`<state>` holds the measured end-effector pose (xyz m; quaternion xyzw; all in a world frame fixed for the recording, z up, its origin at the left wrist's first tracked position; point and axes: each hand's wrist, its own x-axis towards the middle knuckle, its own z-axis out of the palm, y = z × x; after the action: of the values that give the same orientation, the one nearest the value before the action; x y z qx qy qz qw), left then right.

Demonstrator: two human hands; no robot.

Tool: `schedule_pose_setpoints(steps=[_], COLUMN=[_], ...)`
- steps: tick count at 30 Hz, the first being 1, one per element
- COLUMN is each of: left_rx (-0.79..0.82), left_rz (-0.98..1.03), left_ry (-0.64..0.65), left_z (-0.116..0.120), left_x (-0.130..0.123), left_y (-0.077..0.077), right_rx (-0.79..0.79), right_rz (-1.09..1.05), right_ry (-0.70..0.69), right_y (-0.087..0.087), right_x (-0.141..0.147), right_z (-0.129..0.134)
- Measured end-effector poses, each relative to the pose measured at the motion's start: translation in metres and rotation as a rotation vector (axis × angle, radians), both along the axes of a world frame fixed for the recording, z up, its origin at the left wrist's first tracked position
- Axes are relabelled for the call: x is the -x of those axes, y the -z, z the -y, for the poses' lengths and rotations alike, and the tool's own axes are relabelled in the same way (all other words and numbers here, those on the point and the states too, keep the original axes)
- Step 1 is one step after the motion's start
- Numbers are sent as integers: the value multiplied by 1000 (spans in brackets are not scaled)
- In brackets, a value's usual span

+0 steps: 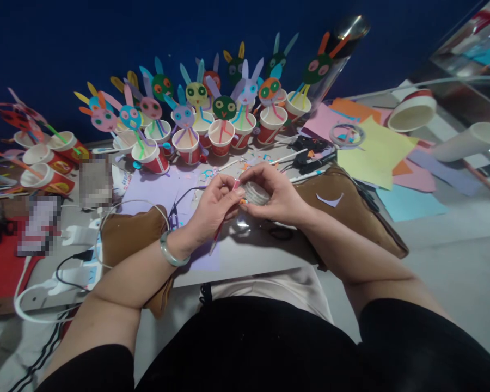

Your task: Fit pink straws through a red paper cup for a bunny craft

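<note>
Over the table's front part, my left hand (220, 202) pinches a thin pink-red strip (236, 184); its lower end points down toward the table, and whether it is paper or a straw I cannot tell. Close beside it, my right hand (278, 191) curls around a roll of clear tape (255, 194). The fingertips of both hands nearly meet at the strip's top. A small orange bit (243, 201) shows by my right thumb. Beneath the hands lie a lilac paper sheet (206, 261) and a shiny clear object (242, 226), blurred.
Several red-and-white paper cups (221, 139) with paper rabbit figures stand behind. Coloured paper sheets (371, 155) and a second tape roll (347, 135) lie right. Brown pads (351, 209) flank my arms. A power strip (95, 258) with cables, a phone (38, 226) and scissors (2, 226) sit left.
</note>
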<state>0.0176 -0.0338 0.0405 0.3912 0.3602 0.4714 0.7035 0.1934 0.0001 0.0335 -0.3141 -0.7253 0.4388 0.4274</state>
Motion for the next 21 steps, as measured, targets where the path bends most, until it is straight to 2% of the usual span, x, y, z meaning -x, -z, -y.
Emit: schedule_pose_setpoints(steps=[9,21], left_rx=[-13,-60], left_rz=[-151,-112], left_ry=[-117,-90], left_z=[-5,-9], left_x=[1,4], left_y=[11,9], right_rx=[-34,-357], right_rz=[41,143], right_ry=[6,88], right_y=[4,11], right_x=[-4,-9], right_z=[-3,-12])
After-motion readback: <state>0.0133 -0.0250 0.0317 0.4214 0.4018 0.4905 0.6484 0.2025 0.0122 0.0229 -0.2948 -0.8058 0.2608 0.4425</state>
